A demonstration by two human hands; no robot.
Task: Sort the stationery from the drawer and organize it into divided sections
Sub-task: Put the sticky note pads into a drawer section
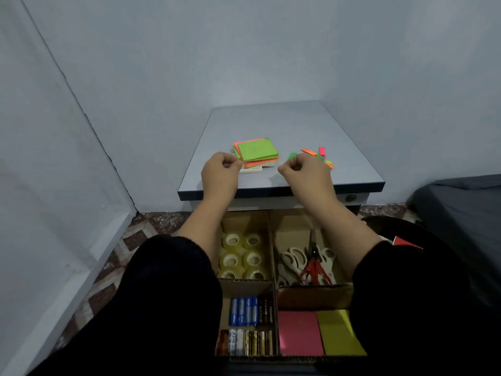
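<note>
Now, from the head view, I see my left hand [221, 169] and right hand [303, 170] curled into empty fists over the desk [271, 123]. Sticky-note stack [256, 151] lies between them; I'd grip it squarely, then lower it into the divided box [273, 291].

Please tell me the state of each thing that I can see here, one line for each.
Left hand: fingers curled, holding nothing visible.
Right hand: fingers curled, holding nothing visible.
Sticky note stack: on table, askew.
Small tabs: scattered.
Tape rolls: sorted in section.
Scissors: in section, closed.
Batteries: in rows.
</note>
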